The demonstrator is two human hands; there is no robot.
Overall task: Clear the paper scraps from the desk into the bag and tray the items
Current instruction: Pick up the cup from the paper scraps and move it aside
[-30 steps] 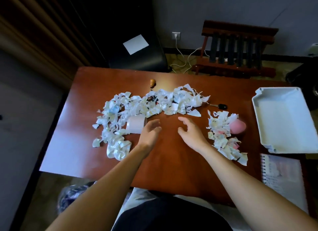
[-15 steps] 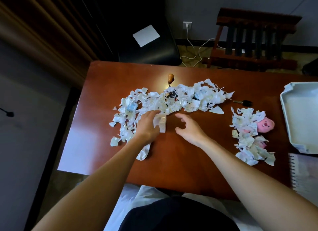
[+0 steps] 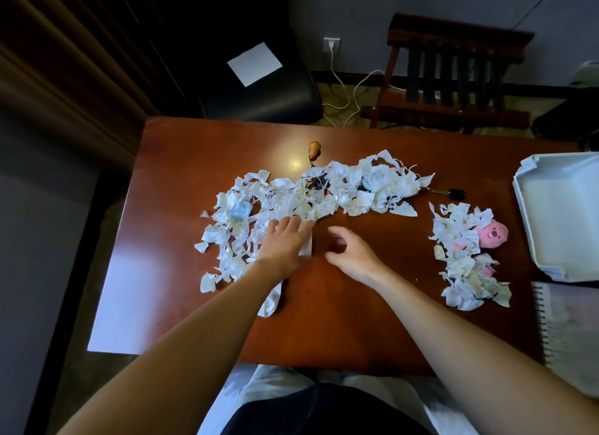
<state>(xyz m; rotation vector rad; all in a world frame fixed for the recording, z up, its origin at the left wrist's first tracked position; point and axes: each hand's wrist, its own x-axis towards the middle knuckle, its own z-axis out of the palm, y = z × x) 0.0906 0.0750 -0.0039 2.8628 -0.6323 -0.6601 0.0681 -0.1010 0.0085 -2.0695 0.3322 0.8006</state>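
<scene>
A wide arc of torn white paper scraps (image 3: 353, 188) lies across the middle of the brown desk (image 3: 340, 305). My left hand (image 3: 285, 240) lies flat with straight fingers on the scraps at the arc's left part, over a pale ribbed object (image 3: 307, 248). My right hand (image 3: 351, 251) hovers just right of it, fingers loosely curled, holding nothing. A smaller scrap pile (image 3: 463, 256) sits to the right with a pink pig toy (image 3: 492, 235) in it. A blue item (image 3: 240, 210) and a dark item (image 3: 316, 185) lie half buried. The white tray (image 3: 531, 214) stands at the far right.
A small brown gourd charm (image 3: 313, 149) stands behind the scraps. A black key (image 3: 452, 193) lies between the two piles. A spiral notebook (image 3: 570, 334) lies at the desk's right front. A black chair (image 3: 259, 87) and a wooden rack (image 3: 453, 74) stand beyond the desk.
My left hand has moved forward onto the left scraps and now covers the pale ribbed object. My right hand stayed close beside it. The view shifted left.
</scene>
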